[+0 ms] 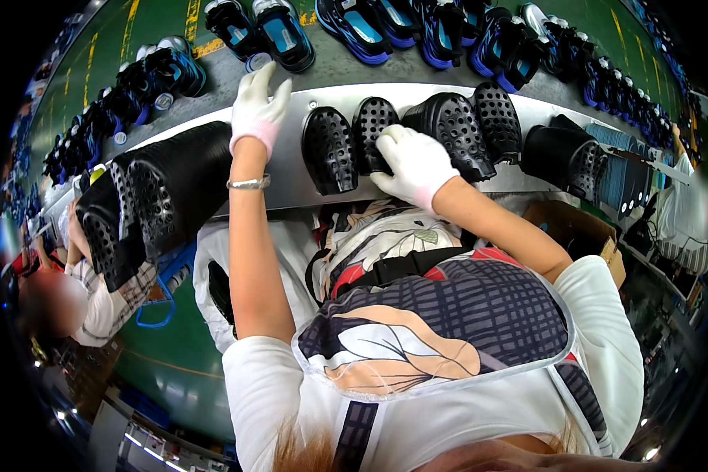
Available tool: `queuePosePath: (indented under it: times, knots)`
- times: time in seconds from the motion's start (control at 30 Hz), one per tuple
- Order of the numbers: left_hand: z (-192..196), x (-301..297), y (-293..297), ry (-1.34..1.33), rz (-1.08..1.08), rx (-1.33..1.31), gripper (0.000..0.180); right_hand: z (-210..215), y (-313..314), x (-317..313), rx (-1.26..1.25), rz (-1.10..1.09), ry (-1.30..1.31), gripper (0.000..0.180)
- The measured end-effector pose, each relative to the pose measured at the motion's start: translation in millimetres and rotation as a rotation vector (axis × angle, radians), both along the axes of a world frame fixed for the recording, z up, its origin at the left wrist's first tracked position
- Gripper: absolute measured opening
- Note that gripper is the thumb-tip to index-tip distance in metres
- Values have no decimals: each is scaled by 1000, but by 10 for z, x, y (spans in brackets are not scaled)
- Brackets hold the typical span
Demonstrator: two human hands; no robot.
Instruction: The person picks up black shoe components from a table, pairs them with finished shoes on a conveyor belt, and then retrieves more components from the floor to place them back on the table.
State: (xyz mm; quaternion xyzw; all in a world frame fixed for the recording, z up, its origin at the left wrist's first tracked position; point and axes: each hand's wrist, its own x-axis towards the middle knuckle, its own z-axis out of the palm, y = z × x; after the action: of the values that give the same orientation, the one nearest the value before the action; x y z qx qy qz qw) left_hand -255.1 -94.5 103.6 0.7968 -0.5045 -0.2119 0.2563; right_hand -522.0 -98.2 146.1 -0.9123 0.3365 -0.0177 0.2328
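Observation:
My left hand (258,110), in a white glove, reaches forward with its fingers stretched out and the thumb apart. Its fingertips are at a small round disc (257,61) beside a black and blue sneaker (283,35); contact cannot be made out. My right hand (415,161), gloved too, is closed over the right side of a black perforated shoe-shaped piece (375,118) on the pale bench (287,161). A similar perforated piece (330,149) lies just left of it. More such black pieces (455,130) sit to the right of that hand.
Rows of sneakers (354,31) stand on a grey line (212,79) beyond the bench. Stacked black perforated pieces (177,181) occupy the left end; others (562,157) lie at right. A cardboard box (610,256) is below right. Another person (106,303) sits at far left.

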Motion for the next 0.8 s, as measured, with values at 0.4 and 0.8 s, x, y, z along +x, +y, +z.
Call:
queuePosePath:
  times: [0.4, 0.8]
  knots:
    - [713, -580, 554, 1937, 34, -222, 59, 1048, -206, 379, 10, 188, -487, 36]
    - [276, -233, 272, 1583, 291, -438, 30, 599, -512, 1028, 88, -44, 42, 39]
